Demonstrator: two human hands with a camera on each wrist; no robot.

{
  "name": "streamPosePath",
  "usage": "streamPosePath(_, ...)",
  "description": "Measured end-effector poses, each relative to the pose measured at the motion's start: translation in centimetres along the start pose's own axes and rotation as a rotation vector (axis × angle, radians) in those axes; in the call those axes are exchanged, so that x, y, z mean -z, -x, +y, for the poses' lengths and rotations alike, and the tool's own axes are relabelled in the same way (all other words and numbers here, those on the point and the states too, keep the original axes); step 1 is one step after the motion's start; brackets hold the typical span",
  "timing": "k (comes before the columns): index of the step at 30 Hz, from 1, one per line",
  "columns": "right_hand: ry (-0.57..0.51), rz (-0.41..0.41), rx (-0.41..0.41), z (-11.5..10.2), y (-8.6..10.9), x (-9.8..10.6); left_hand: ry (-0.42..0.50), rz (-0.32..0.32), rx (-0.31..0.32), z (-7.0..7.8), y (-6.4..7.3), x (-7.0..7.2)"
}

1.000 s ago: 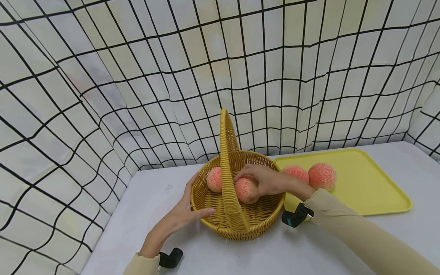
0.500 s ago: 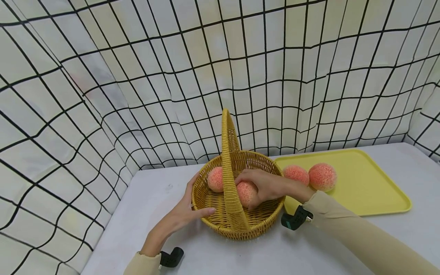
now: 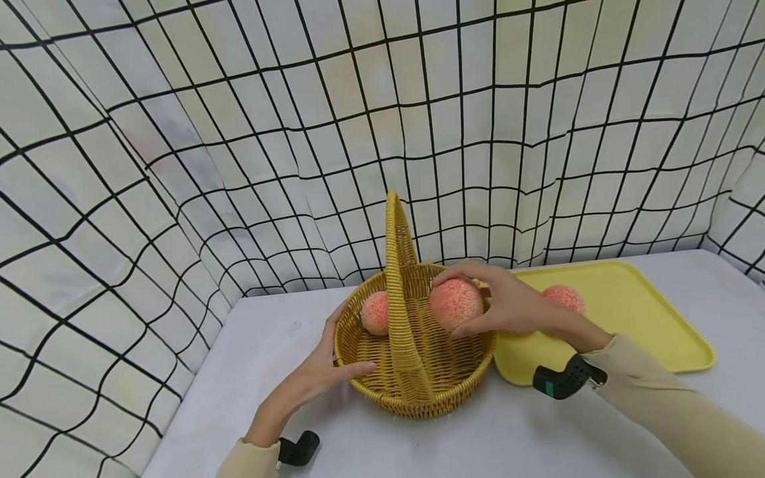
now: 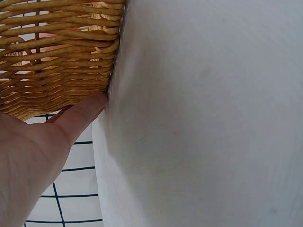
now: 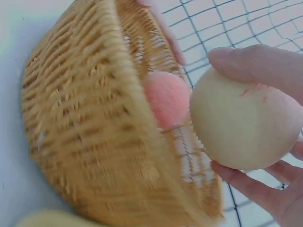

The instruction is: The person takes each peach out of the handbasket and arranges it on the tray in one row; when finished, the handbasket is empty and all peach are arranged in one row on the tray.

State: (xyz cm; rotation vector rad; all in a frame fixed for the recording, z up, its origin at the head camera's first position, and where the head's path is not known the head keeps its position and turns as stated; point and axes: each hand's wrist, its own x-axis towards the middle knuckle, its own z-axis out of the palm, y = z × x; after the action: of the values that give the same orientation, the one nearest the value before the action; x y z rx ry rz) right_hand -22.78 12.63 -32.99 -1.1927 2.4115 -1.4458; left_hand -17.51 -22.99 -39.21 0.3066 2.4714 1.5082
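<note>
My right hand [image 3: 505, 299] grips a peach [image 3: 457, 304] between thumb and fingers, over the right side of a round wicker basket [image 3: 418, 405]. In the right wrist view this peach [image 5: 244, 120] shows its pale cream side with red streaks, beside the basket rim. A second, pink-speckled peach [image 3: 374, 313] lies in the basket, left of the arched handle [image 3: 397, 299]. My left hand [image 3: 319, 362] holds the basket's left side, thumb over the rim and fingers along the outer wall. In the left wrist view a fingertip reaches the bottom edge of the weave.
A yellow tray [image 3: 633, 318] lies on the white table [image 3: 269, 338] to the right, partly under my right arm. One peach [image 3: 564, 299] shows on it behind my wrist. A white wall with black grid lines [image 3: 454, 166] rises at the back and left.
My right hand has lifted the peach up from the basket floor and shifted right. The hand now covers one tray peach seen before. My left hand and the basket have stayed put.
</note>
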Motion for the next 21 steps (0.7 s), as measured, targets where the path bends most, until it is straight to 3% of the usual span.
streamPosePath(4,0.027,0.064,0.016,-0.2,2.1,2.8,-0.012,0.005,-0.002,0.0,0.0,0.0)
streamPosePath(10,0.186,0.193,0.012,0.7,6.3,7.1,0.000,-0.010,-0.027,-0.1,0.0,0.0)
streamPosePath(16,0.251,0.307,-0.063,2.4,10.6,10.3,0.010,-0.009,-0.016,0.0,0.1,0.0)
streamPosePath(21,0.282,0.361,-0.142,4.5,13.3,11.6,0.008,-0.003,-0.018,0.1,0.1,0.1)
